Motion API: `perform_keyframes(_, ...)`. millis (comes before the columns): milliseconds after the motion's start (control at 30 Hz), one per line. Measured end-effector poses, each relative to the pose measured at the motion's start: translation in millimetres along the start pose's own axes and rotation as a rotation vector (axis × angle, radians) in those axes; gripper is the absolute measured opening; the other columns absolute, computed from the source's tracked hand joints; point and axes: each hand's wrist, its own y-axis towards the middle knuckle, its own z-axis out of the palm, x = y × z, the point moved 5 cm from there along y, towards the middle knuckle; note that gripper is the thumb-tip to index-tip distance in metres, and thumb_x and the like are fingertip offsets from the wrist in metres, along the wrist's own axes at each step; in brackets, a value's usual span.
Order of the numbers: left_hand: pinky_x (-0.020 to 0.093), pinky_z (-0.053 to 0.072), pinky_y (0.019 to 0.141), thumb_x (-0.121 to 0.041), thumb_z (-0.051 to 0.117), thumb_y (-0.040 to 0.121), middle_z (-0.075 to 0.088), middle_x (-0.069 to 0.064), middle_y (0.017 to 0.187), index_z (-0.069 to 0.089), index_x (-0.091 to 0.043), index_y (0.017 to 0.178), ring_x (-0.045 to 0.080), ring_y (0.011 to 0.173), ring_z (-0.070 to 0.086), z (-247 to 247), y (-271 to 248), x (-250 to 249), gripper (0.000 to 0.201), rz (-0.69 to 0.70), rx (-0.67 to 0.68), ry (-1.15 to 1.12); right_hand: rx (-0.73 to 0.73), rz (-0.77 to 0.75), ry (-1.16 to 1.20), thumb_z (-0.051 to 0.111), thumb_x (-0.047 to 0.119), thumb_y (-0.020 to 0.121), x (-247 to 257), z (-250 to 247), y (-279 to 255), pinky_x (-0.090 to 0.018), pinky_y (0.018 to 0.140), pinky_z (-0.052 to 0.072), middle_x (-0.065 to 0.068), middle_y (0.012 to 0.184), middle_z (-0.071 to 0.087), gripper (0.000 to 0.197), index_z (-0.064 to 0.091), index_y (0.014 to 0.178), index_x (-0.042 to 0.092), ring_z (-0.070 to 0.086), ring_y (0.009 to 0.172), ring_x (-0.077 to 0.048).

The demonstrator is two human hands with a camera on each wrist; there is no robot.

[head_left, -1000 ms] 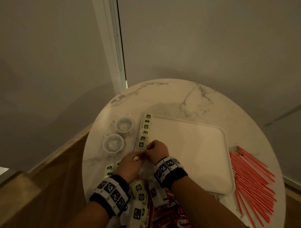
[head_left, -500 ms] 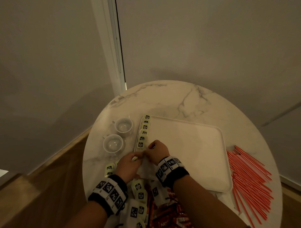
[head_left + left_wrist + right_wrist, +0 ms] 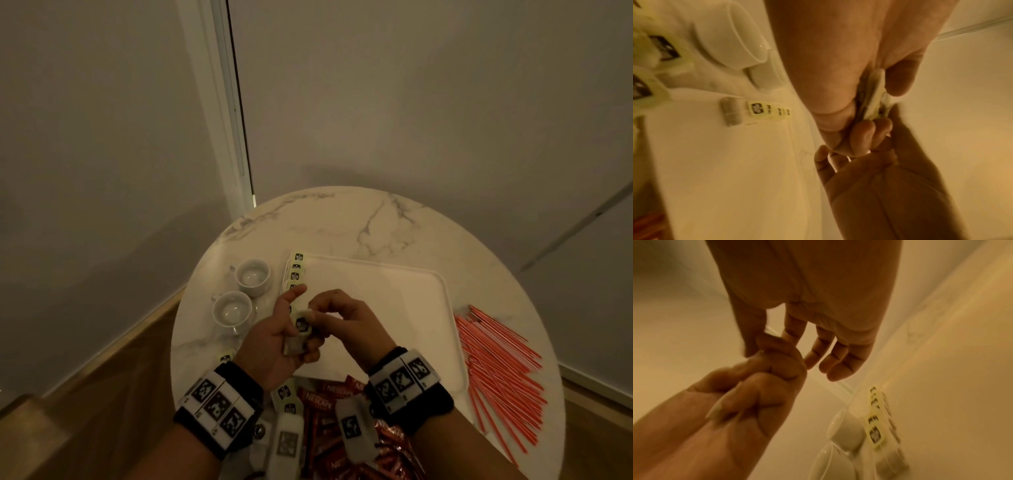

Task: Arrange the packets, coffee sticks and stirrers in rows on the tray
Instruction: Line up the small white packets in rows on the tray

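Holding a small stack of packets (image 3: 298,334) in your left hand (image 3: 274,346), you pinch the top one with your right hand (image 3: 337,318) above the near left corner of the tray (image 3: 394,308). A short row of packets (image 3: 296,272) already runs along the tray's left edge; coffee sticks (image 3: 329,407) and stirrers (image 3: 496,359) wait on the table (image 3: 342,219). Peel carelessly and two packets may come away together.

From the left wrist, your thumb and fingers clamp the stack (image 3: 873,95), with the other hand's fingertips (image 3: 869,129) right at its edge. Loosen that clamp and the stack could spill onto the row.

From the right wrist, blur hides the pinch itself. The cups (image 3: 846,434) sit just beside the row, so a stray sweep could knock them.
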Motion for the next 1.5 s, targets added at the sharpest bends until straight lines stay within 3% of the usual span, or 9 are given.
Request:
perform_keyframes(100, 0.035, 0.04, 0.056, -0.01, 0.046, 0.079, 0.061, 0.018, 0.094, 0.05, -0.015, 0.126, 0.032, 0.073, 0.056, 15, -7, -5, 0.047, 0.051, 0.08, 0.026, -0.036, -0.076, -0.012, 0.07, 0.01, 0.083, 12, -9, -8, -0.034, 0.063, 0.05, -0.021, 0.097, 0.058, 0.015, 0.063, 0.085, -0.003, 0.06, 0.069, -0.022)
perform_keyframes(200, 0.039, 0.05, 0.072, -0.028, 0.058, 0.086, 0.063, 0.021, 0.111, 0.061, -0.01, 0.114, 0.033, 0.098, 0.061, 13, -14, -10, 0.033, 0.16, 0.031, 0.35, -0.079, -0.095, -0.007, 0.068, 0.019, 0.082, 29, -21, -15, -0.03, 0.066, 0.048, -0.015, 0.087, 0.061, 0.021, 0.062, 0.085, 0.0, 0.058, 0.075, -0.02)
perform_keyframes(333, 0.031, 0.044, 0.067, -0.013, 0.06, 0.09, 0.063, 0.0, 0.071, 0.071, -0.015, 0.087, 0.017, 0.07, 0.052, 16, -23, -17, 0.011, 0.347, -0.122, 0.682, -0.133, -0.112, -0.133, 0.066, 0.008, 0.088, 46, -34, -25, -0.029, 0.062, 0.048, -0.013, 0.084, 0.064, 0.006, 0.063, 0.083, 0.006, 0.058, 0.075, -0.018)
perform_keyframes(500, 0.033, 0.041, 0.065, -0.018, 0.06, 0.091, 0.06, 0.004, 0.069, 0.074, -0.014, 0.087, 0.02, 0.068, 0.047, 29, -29, -20, 0.015, 0.449, -0.194, 0.623, -0.078, -0.038, 0.032, 0.068, 0.003, 0.084, 45, -24, -42, -0.036, 0.063, 0.053, -0.024, 0.096, 0.066, 0.03, 0.056, 0.112, 0.005, 0.064, 0.079, -0.028)
perform_keyframes(833, 0.031, 0.037, 0.062, -0.02, 0.06, 0.077, 0.059, 0.009, 0.075, 0.069, -0.013, 0.069, 0.017, 0.068, 0.049, 59, -36, -15, 0.014, 0.244, 0.005, 0.224, 0.015, -0.085, 0.456, 0.059, -0.007, 0.077, 47, -17, -57, -0.034, 0.064, 0.052, -0.021, 0.09, 0.059, 0.036, 0.051, 0.111, 0.003, 0.06, 0.066, -0.027)
perform_keyframes(967, 0.031, 0.04, 0.063, -0.018, 0.059, 0.084, 0.057, 0.017, 0.086, 0.07, -0.014, 0.072, 0.023, 0.074, 0.047, 53, -37, -19, 0.017, 0.34, -0.092, 0.321, 0.053, -0.086, 0.501, 0.058, -0.007, 0.077, 47, -15, -57, -0.033, 0.067, 0.053, -0.018, 0.092, 0.061, 0.036, 0.051, 0.111, 0.003, 0.061, 0.067, -0.026)
perform_keyframes(1100, 0.03, 0.044, 0.06, -0.01, 0.058, 0.092, 0.06, 0.006, 0.069, 0.068, -0.014, 0.079, 0.015, 0.065, 0.051, 54, -44, -28, 0.017, 0.59, -0.286, 0.621, -0.002, -0.13, 0.417, 0.059, -0.007, 0.076, 52, -15, -55, -0.032, 0.07, 0.054, -0.014, 0.091, 0.065, 0.034, 0.047, 0.106, 0.003, 0.062, 0.072, -0.024)
perform_keyframes(1233, 0.046, 0.051, 0.067, -0.002, 0.066, 0.084, 0.061, 0.013, 0.081, 0.059, -0.009, 0.082, 0.028, 0.075, 0.057, 53, -47, -34, 0.009, 0.739, -0.279, 0.704, -0.094, -0.183, 0.25, 0.056, -0.018, 0.083, 59, -18, -54, -0.03, 0.067, 0.054, -0.024, 0.096, 0.058, 0.028, 0.044, 0.095, 0.004, 0.062, 0.074, -0.023)
perform_keyframes(1500, 0.035, 0.053, 0.077, -0.021, 0.051, 0.096, 0.067, 0.009, 0.108, 0.07, -0.013, 0.099, 0.024, 0.102, 0.062, 58, -41, -24, 0.021, 0.532, -0.178, 0.514, -0.174, -0.249, -0.076, 0.062, -0.009, 0.085, 63, -21, -53, -0.035, 0.072, 0.056, -0.022, 0.095, 0.066, 0.014, 0.054, 0.095, -0.006, 0.065, 0.073, -0.021)
